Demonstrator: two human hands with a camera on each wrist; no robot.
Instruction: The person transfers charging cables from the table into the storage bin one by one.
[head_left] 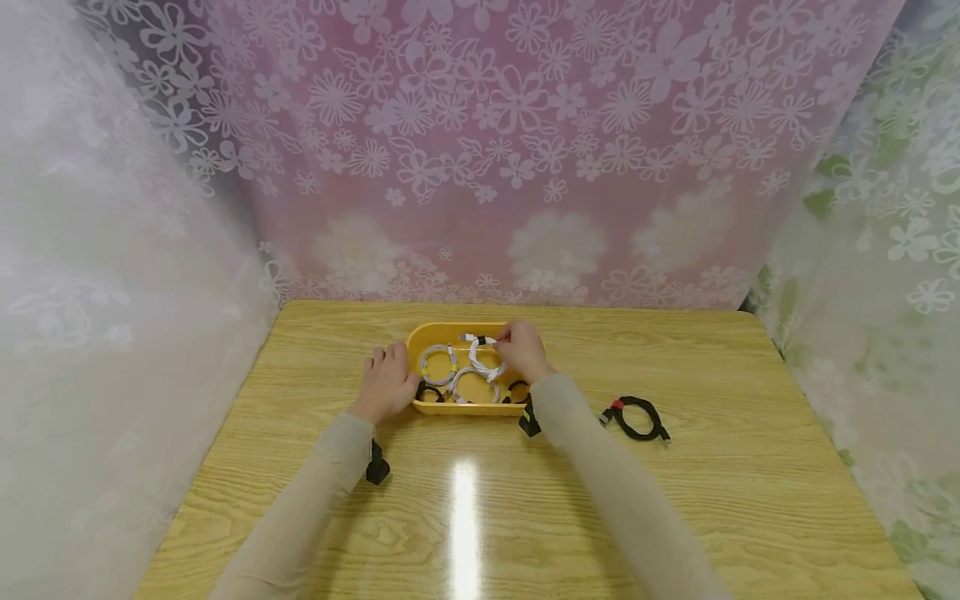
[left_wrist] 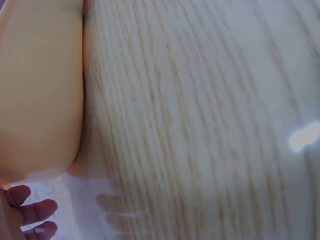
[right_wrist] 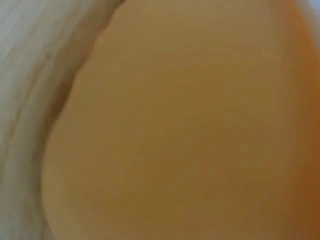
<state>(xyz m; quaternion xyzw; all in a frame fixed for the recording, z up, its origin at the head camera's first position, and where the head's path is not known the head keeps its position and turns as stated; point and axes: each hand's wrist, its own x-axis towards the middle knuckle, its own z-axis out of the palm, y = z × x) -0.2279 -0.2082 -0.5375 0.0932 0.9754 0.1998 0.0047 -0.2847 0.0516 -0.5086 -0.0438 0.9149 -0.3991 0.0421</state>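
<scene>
A coiled white cable [head_left: 474, 360] with a black tie is pinched between the thumb and fingers of my right hand [head_left: 525, 350], over the right part of a yellow bin [head_left: 480, 410]. My left hand [head_left: 387, 385] rests against the bin's left end, fingers spread loosely and thumb right at the rim. Inside the bin lie another white coil [head_left: 426, 375] with a yellow tie, a white coil near the front wall, and small black coils [head_left: 517, 387] at both front corners. In the left wrist view, my left fingertips [left_wrist: 40, 212] show just past the bin's wall [left_wrist: 40, 90].
A black coiled cable [head_left: 652, 421] with a red tie lies on the wooden table [head_left: 750, 500] to the right of the bin. Floral curtains [head_left: 487, 167] hang behind the table and on both sides. The bin's blurred wall [right_wrist: 165, 125] fills most of the right wrist view.
</scene>
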